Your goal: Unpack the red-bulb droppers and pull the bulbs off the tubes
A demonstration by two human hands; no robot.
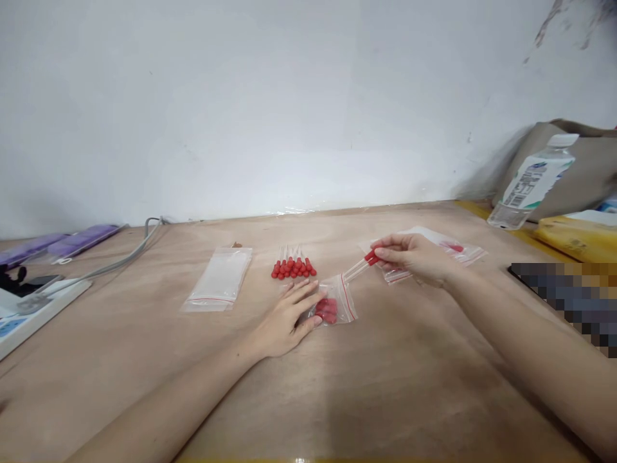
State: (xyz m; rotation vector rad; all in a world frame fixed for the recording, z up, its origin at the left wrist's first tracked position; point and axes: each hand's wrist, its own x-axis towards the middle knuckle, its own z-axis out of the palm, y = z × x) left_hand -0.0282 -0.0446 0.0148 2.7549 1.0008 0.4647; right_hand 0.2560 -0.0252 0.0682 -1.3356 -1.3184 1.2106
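My left hand (290, 315) lies on the tabletop with its fingers spread, thumb and index finger resting on a small clear zip bag (348, 297). Red bulbs of droppers (328, 311) show inside that bag. My right hand (405, 258) is closed in a pinch on the red ends of droppers (371, 257), their thin clear tubes pointing down-left at the bag's red-striped mouth. Whether the tube tips are inside the mouth is hard to tell. Beyond my left hand is a row of several red-bulbed droppers (293, 266), tubes facing the wall.
Flat zip bags (219, 280) are stacked on the left. Behind my right hand lie filled bags (463, 252). A power strip (45, 315), cable (130, 256) and purple packets (81, 241) occupy the left; a bottle (535, 183), grey bag (590, 161) and yellow packet (578, 235) the right.
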